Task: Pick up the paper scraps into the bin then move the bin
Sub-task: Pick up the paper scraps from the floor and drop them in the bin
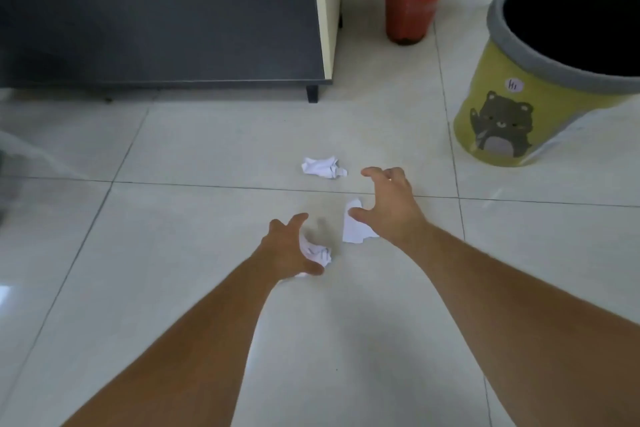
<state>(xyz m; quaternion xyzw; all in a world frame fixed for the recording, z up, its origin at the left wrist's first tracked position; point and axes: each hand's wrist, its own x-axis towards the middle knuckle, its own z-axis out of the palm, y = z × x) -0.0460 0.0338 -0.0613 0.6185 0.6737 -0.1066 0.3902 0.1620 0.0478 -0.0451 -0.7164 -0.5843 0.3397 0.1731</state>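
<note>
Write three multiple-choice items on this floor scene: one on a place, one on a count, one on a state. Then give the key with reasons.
1. Where is the bin?
A. far right, beside the potted plant
B. far left
C. between the hands

2. How many paper scraps show on the floor?
A. one
B. three
C. five

3. What is the left hand doing?
A. resting flat on bare tile
C. holding the bin
B. closing on a crumpled scrap

Key: 1 A, the yellow bin stands at the right edge near the plant. 2 B, three white scraps are visible. 3 B, its fingers curl around the scrap; the right hand is open.
</note>
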